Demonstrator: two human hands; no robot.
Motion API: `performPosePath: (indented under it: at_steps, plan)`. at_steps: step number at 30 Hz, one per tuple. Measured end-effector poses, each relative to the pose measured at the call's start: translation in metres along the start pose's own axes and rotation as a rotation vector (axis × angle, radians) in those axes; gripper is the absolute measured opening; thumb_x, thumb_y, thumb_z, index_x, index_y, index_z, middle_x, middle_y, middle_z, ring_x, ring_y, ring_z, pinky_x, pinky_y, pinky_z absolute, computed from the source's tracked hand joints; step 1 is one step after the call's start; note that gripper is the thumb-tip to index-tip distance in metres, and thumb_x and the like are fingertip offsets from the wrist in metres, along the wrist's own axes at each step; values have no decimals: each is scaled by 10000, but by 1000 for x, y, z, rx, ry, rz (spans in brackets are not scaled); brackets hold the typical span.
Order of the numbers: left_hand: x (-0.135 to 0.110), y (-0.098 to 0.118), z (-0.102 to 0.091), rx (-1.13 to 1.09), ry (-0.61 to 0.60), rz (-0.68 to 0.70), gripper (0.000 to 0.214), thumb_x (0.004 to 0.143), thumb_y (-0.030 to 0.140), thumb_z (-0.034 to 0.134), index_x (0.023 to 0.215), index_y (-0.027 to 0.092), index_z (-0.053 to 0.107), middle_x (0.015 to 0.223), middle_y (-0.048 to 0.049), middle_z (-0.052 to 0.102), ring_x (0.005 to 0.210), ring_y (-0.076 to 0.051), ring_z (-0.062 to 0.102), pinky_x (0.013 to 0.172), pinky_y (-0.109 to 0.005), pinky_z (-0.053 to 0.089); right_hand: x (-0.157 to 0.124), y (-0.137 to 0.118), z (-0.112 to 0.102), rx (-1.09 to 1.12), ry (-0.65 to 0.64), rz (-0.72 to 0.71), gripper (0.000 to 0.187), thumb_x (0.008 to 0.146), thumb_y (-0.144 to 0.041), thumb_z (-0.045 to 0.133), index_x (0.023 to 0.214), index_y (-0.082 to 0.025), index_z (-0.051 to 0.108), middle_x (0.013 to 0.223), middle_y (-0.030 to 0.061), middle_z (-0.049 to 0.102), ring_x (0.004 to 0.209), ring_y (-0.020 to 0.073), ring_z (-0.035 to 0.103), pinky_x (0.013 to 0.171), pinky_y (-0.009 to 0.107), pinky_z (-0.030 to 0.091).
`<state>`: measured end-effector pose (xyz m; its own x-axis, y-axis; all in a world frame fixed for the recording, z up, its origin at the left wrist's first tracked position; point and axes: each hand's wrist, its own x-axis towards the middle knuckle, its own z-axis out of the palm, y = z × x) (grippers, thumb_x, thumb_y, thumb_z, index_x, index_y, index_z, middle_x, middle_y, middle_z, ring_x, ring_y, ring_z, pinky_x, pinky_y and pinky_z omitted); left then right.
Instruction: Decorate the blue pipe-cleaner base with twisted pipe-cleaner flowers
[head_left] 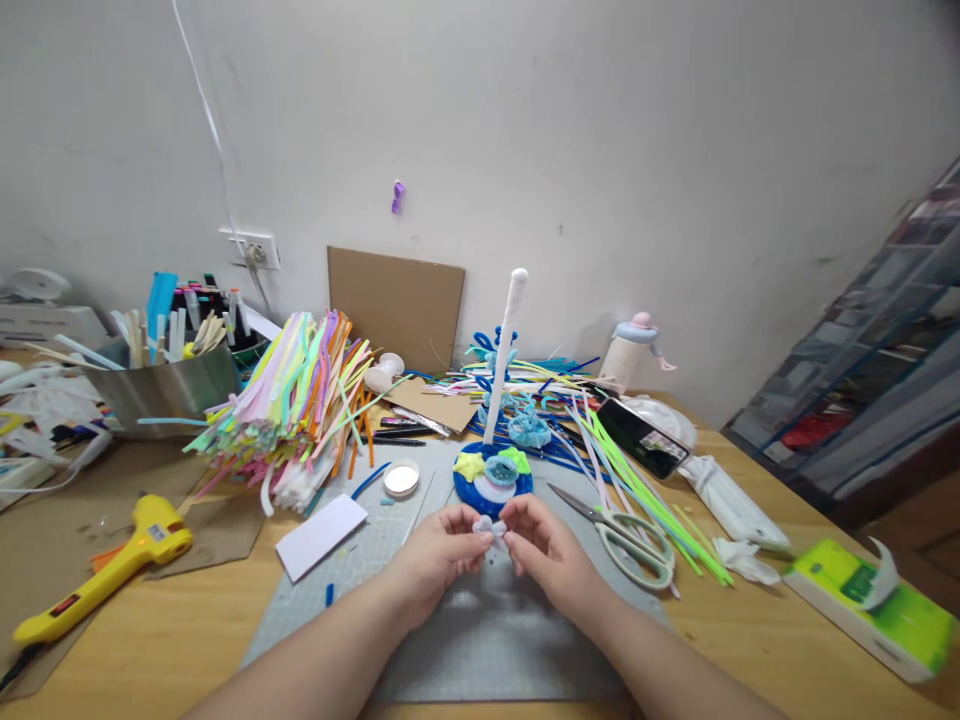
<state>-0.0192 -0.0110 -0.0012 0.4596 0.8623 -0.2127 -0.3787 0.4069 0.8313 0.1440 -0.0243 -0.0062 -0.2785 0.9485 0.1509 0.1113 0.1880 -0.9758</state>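
Note:
Between my two hands is a small pale, whitish-lilac flower-like piece (490, 528), pinched from both sides. My left hand (442, 548) grips its left side with thumb and forefinger. The fingers of my right hand (541, 545) close on its right side. Just beyond them stands a round dark-blue fuzzy base (469, 490) bearing yellow-green star shapes (470, 466) and a light-blue round piece (501, 470). A white fuzzy post (504, 350) rises from that base, leaning slightly right. Scissors (634, 545) lie to the right of my right hand.
A grey cutting mat (480, 660) lies under my hands. To the left are a white card (321, 537), a small white round dish (401, 478), a pipe-cleaner bundle (289, 400) and a yellow glue gun (105, 570). At right are a phone (645, 437) and a green tissue pack (870, 605).

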Motion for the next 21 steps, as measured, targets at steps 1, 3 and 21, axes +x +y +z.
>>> performPosePath:
  at_steps: [1,3,21]
  plan:
    - [0,0,0,6,-2,8,321,542,260,801,708,121,563,668,8,592,559,-59,514,563,-196,376,1,1,1,35,-23,27,200,810,-374,542,861,-185,499,732,-16,537,549,87,462,493,201,380]
    - [-1,2,1,37,-3,-29,339,541,290,797,725,128,563,686,-5,606,595,-88,552,587,-217,399,1,5,3,70,-59,87,239,807,-409,541,766,-180,487,650,-30,527,484,71,431,449,189,347]
    - [5,-6,1,473,140,108,274,574,349,720,633,139,554,503,20,569,465,-96,512,489,-212,391,-2,11,7,-260,48,2,172,813,-282,510,678,-175,514,575,-43,470,516,96,414,484,206,325]
